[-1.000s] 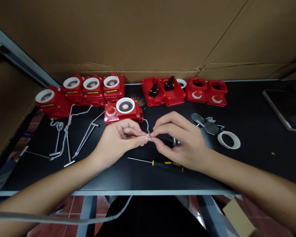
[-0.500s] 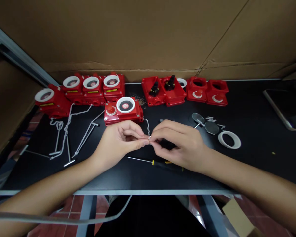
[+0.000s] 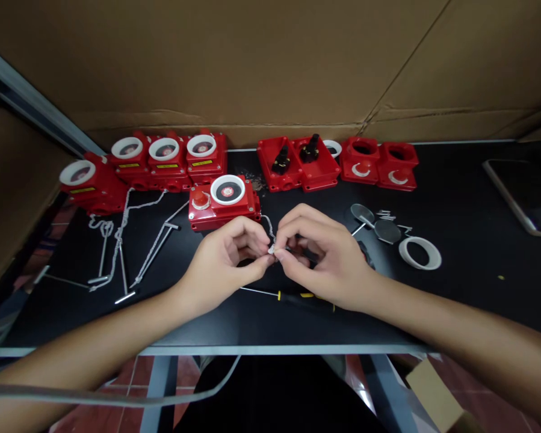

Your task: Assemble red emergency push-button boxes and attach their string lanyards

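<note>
A thin whitish cord (image 3: pixel 268 224) comes out of the right side of a red box (image 3: pixel 225 218) that has a white ring and a red knob on top. The cord's end lies between the fingertips of my two hands. My left hand (image 3: pixel 229 255) pinches at it from the left, thumb and index finger almost together. From the right, my right hand (image 3: pixel 322 255) pinches the same cord end, its other fingers curled. A screwdriver (image 3: pixel 263 292) with a black and yellow handle lies beneath my right hand, partly hidden by it.
Several finished-looking red boxes (image 3: pixel 164 162) stand at the back left, with cords and metal T-shaped rods (image 3: pixel 124 270) before them. Open red housings (image 3: pixel 318 174) and red covers (image 3: pixel 399 168) sit at the back. Right of my hand are metal discs (image 3: pixel 387 231), a white ring (image 3: pixel 403 245) and a tablet-like device (image 3: pixel 523 192).
My fingers have shifted on the cord end, and a small whitish bit of it now shows between the fingertips. My left fingers have loosened and lifted slightly. The view has moved a little.
</note>
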A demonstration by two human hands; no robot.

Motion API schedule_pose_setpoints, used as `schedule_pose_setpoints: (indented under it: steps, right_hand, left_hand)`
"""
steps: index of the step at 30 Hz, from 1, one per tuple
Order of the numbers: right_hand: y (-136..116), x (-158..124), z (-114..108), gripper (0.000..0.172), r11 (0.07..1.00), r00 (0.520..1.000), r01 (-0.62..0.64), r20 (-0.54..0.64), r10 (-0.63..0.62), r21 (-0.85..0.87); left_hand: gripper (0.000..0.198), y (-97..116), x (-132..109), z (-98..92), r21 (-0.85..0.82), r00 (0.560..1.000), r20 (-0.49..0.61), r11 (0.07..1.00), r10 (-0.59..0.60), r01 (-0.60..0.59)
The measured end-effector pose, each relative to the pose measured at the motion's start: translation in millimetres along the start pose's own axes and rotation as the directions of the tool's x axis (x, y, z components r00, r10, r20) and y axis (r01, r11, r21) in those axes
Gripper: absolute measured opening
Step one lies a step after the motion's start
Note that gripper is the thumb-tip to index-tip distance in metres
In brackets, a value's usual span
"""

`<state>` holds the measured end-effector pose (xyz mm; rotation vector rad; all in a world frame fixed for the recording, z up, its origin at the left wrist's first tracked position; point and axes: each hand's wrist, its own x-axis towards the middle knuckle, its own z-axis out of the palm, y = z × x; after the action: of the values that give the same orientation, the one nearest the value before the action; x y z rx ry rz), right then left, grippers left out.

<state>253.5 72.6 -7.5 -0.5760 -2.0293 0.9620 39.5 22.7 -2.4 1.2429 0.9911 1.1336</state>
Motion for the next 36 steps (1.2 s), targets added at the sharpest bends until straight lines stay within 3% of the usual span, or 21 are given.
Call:
schedule_pose_setpoints:
  steps: [8,16,23,36]
  right_hand:
    - [4,2,-1,0.006,0.989,0.994,-0.107,-0.023,0.11,0.098]
    - [9,6,-2,0.008,0.979,0.985,-0.131,-0.093,0.147,0.156]
    - [8,8,-5,0.009,0.963,0.982,-0.172,-0.044,0.185,0.207]
    - [5,7,-9,0.011,0.976,0.986,-0.142,-0.059,0.153,0.166]
  left_hand:
    - [0.02,-5,0,-6.3,0.085,0.999,0.044,0.996,0.023,-0.027]
    - [0.01,7,2,-10.0,0.21,0.998,0.032,0.976,0.059,-0.064]
    - [0.013,19,1,-12.3,0.319,0.997,-0.059,0.946,-0.043,0.059]
    - [0.009,21,-2,-13.5,0.388,0.996,0.014,0.919,-0.088,0.076]
